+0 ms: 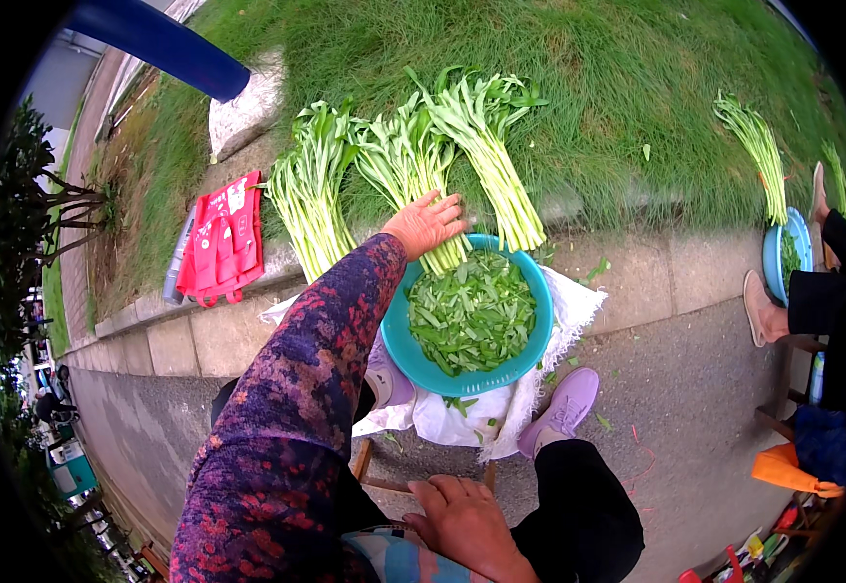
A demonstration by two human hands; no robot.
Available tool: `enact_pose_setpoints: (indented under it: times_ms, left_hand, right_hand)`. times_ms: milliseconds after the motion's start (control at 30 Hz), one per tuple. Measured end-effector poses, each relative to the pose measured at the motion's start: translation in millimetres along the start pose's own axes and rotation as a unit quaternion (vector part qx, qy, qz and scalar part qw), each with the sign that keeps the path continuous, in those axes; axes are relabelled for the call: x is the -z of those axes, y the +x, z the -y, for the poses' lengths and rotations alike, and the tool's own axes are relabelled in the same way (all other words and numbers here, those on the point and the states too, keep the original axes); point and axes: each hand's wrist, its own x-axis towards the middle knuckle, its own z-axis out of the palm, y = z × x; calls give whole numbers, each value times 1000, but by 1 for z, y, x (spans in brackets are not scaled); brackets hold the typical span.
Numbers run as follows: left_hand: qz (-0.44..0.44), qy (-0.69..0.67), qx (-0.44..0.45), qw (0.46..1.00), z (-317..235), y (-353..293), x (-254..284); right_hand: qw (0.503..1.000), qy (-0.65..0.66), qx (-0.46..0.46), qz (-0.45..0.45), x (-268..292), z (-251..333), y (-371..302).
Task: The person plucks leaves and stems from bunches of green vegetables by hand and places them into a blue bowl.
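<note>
My left hand [428, 225], in a dark floral sleeve, lies across the stems of the middle bundle of water spinach [406, 155], fingers stretched out and slightly apart. The bundle's lower stem ends reach over the rim of a teal basin [397, 335], which holds chopped green leaves and stem pieces [472, 316]. On either side of it lie two more bundles, a left one [311, 199] and a right one [491, 146]. My right hand [467, 525] rests on my lap, fingers laid flat and holding nothing.
White woven sacking [442, 420] lies under the basin, between my purple shoes. A red bag [224, 243] sits on the stone curb [627, 277] by the grass. A blue post [166, 49] stands far left. At right, another person sits beside a blue basin [804, 243] and greens.
</note>
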Motion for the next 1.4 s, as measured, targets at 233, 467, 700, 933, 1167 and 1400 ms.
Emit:
enact_pose_setpoints:
  times_ms: [233, 467, 700, 933, 1167, 1400]
  left_hand:
    - [-61, -29, -7, 998, 8, 1, -6]
    - [-42, -55, -2, 998, 15, -5, 7]
    - [-97, -44, -24, 994, 20, -14, 1]
    - [-39, -79, -37, 995, 24, -11, 14]
    - [-7, -246, -10, 969, 53, -14, 37]
    - [-137, -397, 129, 898, 55, -30, 29]
  right_hand:
    - [1000, -1, -1, -1, 0, 1, 1]
    - [1000, 4, -9, 21, 2, 2, 4]
    - [1000, 8, -6, 14, -2, 0, 3]
    - [1000, -2, -5, 9, 1, 3, 3]
    - [1000, -17, -3, 16, 3, 8, 1]
    - [1000, -10, -2, 13, 1, 8, 1]
